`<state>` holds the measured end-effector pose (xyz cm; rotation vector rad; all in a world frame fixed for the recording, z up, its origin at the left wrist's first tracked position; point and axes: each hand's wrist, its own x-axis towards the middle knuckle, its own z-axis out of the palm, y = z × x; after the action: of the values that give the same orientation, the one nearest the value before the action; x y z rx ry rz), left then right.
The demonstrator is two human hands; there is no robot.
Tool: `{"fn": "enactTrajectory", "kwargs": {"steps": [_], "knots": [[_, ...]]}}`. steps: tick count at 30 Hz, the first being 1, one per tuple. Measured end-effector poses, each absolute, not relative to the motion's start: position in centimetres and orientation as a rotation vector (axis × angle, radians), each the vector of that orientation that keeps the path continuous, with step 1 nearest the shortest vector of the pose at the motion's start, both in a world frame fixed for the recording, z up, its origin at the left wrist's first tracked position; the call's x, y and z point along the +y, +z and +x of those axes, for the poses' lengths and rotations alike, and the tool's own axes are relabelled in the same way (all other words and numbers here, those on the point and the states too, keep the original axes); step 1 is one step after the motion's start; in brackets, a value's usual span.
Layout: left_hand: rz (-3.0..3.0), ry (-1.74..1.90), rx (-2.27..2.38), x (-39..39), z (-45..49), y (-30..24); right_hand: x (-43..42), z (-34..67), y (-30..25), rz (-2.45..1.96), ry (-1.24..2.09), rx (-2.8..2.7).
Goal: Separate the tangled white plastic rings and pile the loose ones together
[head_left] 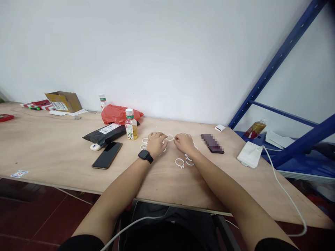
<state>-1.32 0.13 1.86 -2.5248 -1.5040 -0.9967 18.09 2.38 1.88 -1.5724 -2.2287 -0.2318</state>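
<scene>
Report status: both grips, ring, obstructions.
Left grip and right grip at white ring, hold unclear. More rings lie nearby. Bottle stands left, out of the way.

White plastic rings (179,159) on the pale wooden desk (157,184)

One ring lies between the left hand (156,143) and the right hand (184,143); others lie around the left hand and by the right forearm. Left of them stands a clear plastic bottle (131,129), with a flat black phone (107,156) nearer the front. A black plastic parcel (104,135) lies behind the phone, a crumpled red plastic bag (115,114) behind that. Right of the right hand lies a dark rectangular phone (212,143), then a white rectangular block (250,154).
</scene>
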Motion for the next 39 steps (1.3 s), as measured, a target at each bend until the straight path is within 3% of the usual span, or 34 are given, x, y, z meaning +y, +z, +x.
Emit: {"fn": "enactTrajectory", "kwargs": {"steps": [6, 14, 30, 34, 39], "knots": [[-2.742, -1.085, -1.224, -1.1, 0.5, 1.9, -3.0, 19.1, 2.1, -1.358, -0.121, -2.141], [-2.800, -1.266, -1.274, -1.6, 0.8, 2.1, -4.1, 19.0, 2.0, -1.127, 0.079, -1.971], [-2.864, -1.313, -1.296, -1.8, 1.0, 2.3, -4.2, 18.2, 1.5, -1.122, 0.214, -1.779], [-2.842, -1.111, -1.393, -1.0, 0.4, 2.1, -3.7, 19.0, 1.6, -1.132, 0.212, -1.877], [-2.540, -0.794, -1.663, 0.2, -1.5, 1.9, -3.9, 21.8, 2.8, -1.045, 0.347, -2.423]]}}
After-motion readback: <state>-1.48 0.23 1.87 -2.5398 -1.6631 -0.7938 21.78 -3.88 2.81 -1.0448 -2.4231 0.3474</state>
